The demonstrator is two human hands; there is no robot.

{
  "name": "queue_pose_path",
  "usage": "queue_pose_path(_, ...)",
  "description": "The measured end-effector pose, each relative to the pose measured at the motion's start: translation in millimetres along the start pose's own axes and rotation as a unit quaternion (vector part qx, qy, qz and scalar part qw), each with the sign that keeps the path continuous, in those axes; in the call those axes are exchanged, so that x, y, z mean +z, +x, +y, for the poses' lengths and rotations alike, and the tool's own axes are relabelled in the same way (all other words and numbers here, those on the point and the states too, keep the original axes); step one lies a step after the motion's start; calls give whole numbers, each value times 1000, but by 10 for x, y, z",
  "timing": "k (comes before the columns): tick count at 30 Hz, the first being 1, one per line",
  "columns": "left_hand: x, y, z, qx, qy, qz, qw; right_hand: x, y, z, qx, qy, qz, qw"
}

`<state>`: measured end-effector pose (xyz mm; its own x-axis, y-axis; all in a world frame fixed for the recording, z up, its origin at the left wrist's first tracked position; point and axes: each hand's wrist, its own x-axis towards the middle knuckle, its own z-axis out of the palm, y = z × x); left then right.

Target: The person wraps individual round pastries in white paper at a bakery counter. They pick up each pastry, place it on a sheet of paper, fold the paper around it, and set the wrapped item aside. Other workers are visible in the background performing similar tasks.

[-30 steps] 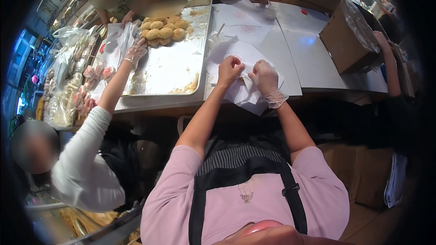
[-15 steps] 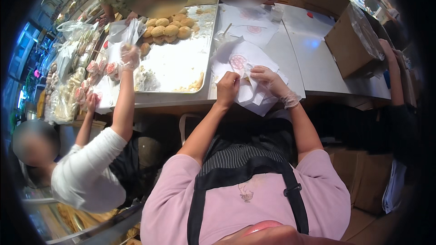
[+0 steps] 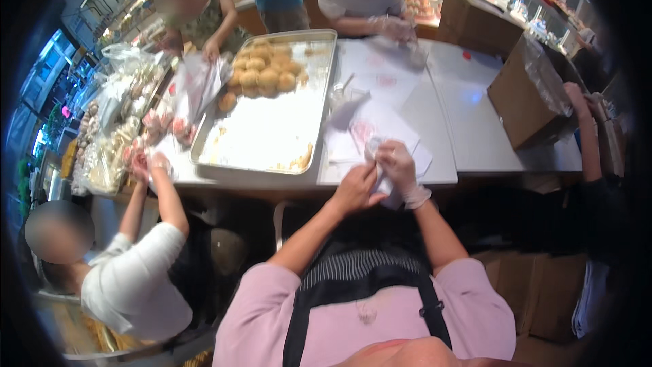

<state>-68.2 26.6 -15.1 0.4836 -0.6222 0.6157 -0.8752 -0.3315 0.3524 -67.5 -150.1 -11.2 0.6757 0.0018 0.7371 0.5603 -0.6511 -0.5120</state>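
My bare left hand (image 3: 356,187) and my gloved right hand (image 3: 397,165) are close together at the table's near edge. Between them they hold a bunched white paper wrapper (image 3: 373,147); my right fingers pinch its upper part and my left fingers grip it lower down. Whatever the paper may enclose is hidden. Beyond my hands lie white paper sheets (image 3: 404,129) with a pink printed mark. To the left stands a metal tray (image 3: 265,132) with round golden buns (image 3: 261,71) heaped at its far end.
A jar (image 3: 337,93) with a stick in it stands by the tray. At left, a co-worker's hands (image 3: 151,163) are near pink-wrapped pieces (image 3: 159,122) and bagged goods (image 3: 112,143). Other people stand across the table. A cardboard box (image 3: 526,95) sits at right, another person's hand on it.
My hands have come closer together, and the paper between them is now bunched up. The left co-worker's gloved hand has drawn back from over the tray's edge. The view has shifted.
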Motion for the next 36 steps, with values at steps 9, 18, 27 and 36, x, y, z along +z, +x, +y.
queue_pose_path(9,-10,159,-87,-38,-6,-84,996,-21,138,-87,-49,-36,-25,998)
queue_pose_path(18,-202,569,-300,2,-17,-179,984,-176,12,153,-43,11,-149,988)
queue_pose_path(27,-153,530,-186,17,21,-70,997,-97,-145,136,-13,52,-79,995)
queue_pose_path(36,79,243,-301,-98,-141,97,980,-25,-112,-28,17,42,-22,999)
